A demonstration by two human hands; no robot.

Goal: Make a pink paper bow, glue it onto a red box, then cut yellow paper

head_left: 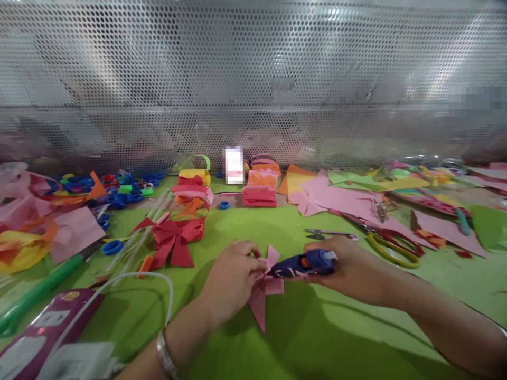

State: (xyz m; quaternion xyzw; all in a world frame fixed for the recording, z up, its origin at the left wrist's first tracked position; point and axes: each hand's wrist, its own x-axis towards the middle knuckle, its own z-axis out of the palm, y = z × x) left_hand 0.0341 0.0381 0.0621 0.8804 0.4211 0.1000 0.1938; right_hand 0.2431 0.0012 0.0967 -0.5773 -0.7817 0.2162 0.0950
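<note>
A pink paper piece (259, 298) is seen centre stage, on or just above the green tabletop (317, 332), pinched near its middle by the left hand (232, 274). By the right hand (348, 266) a blue glue gun (304, 264) is held, that grip closed around its rear end, and look: the gun is aligned sideways, nozzle (274, 272) aimed left into the paper's centre, while the paper's long axis is laid near to far, across it. The paper is thus placed left of the right grip and directly at the left one, the nearer; whether contact is made cannot quite be told, fingers crowding the spot
</note>
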